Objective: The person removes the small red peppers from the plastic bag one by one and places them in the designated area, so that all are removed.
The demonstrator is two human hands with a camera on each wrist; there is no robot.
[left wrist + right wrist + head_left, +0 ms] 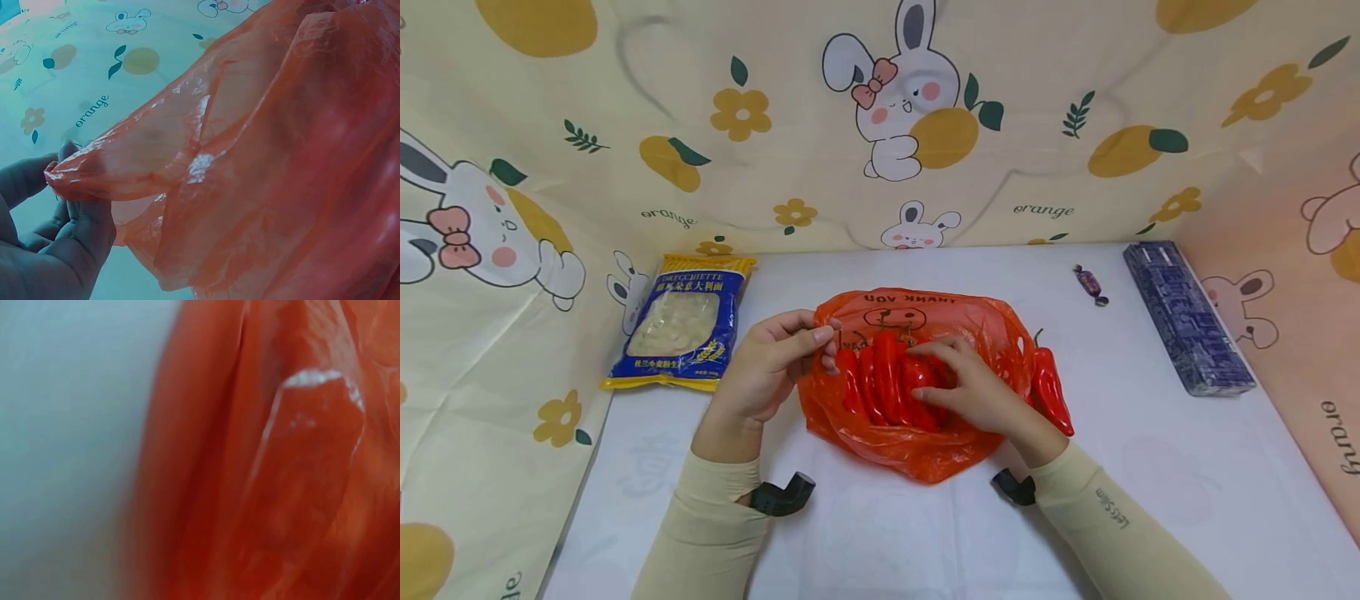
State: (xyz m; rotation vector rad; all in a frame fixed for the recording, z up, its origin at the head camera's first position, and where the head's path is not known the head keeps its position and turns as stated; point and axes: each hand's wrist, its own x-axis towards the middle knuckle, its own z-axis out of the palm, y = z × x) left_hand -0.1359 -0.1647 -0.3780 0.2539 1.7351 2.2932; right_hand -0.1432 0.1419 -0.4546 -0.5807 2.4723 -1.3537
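Observation:
In the head view a thin red plastic bag (910, 462) lies mouth-open in the middle, with several glossy red chili peppers (887, 379) side by side in it. My left hand (775, 358) pinches the bag's left edge between thumb and fingers; the left wrist view shows that hand (69, 231) holding a gathered tip of the bag (156, 156). My right hand (973, 387) reaches into the opening, thumb and fingers around the rightmost pepper there. Red plastic (300, 487) fills much of the right wrist view, hiding that hand. Another red chili pepper (1051, 392) lies outside, against the bag's right side.
A blue and yellow pasta packet (677, 325) lies at the left. Toward the right are a small wrapped candy (1090, 286) and a long dark-blue patterned box (1187, 317). Patterned cloth (820, 167) rises behind the white table (865, 542) and along both sides.

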